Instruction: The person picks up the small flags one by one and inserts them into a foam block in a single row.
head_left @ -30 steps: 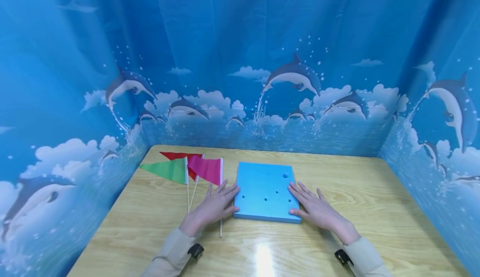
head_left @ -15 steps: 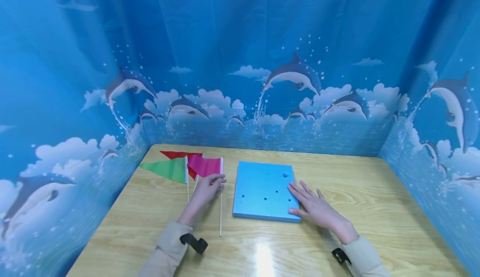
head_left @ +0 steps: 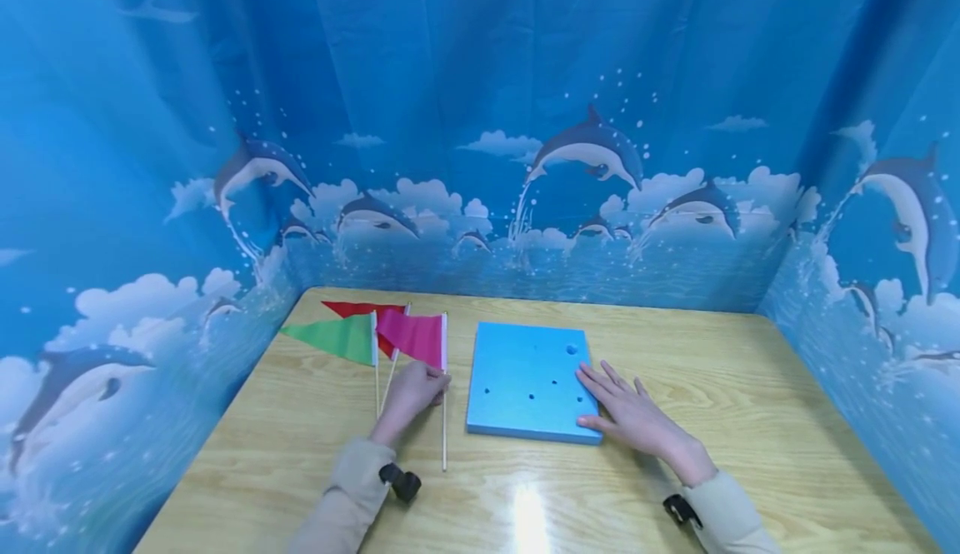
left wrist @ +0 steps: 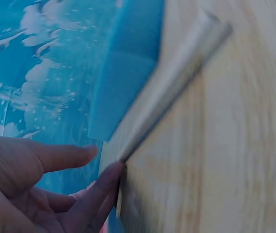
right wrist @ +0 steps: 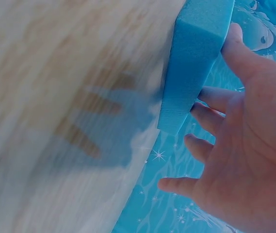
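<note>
Touching pink flag at its stick with left hand, pinch unclear, right hand spread on blue board

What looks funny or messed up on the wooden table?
Nothing looks spilled or broken. One small oddity: the red triangular cloth flag lies partly under the pink triangular cloth flag, and its thin pale stick slants more than the sticks of the pink flag and the green triangular cloth flag.
</note>
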`<state>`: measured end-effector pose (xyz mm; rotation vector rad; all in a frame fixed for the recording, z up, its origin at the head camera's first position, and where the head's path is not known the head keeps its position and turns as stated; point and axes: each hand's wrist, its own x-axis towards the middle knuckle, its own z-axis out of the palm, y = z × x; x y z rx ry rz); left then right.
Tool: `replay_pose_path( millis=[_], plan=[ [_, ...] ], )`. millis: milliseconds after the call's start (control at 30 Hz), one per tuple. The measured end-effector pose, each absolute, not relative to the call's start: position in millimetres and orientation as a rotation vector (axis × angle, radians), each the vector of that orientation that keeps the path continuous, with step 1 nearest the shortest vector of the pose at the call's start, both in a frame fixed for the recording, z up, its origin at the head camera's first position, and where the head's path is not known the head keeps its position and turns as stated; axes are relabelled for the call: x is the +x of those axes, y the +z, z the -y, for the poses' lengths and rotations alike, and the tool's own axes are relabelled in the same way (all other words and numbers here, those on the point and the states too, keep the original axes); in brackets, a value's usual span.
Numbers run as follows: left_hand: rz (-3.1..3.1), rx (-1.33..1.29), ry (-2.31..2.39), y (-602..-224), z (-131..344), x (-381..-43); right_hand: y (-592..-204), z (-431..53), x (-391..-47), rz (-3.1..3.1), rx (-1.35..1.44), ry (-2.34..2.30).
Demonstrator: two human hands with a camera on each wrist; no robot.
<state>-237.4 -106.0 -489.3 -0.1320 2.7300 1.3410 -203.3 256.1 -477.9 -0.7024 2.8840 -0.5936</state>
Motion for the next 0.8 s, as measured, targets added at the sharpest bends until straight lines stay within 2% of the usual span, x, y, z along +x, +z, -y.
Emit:
replay_pose_path(
  millis=[333, 800],
  plan=[
    [-3.033, -0.002, 1.049, -489.6, 99.5, -239.4, -476.2, -254.1, -203.5, -2.883, -0.7, -0.599],
    [-2.936, -0.153, 1.224, -485.9, 107.2, -241.3, -479.2, -254.9, -203.4, -2.892, -0.707, -0.611]
  ],
)
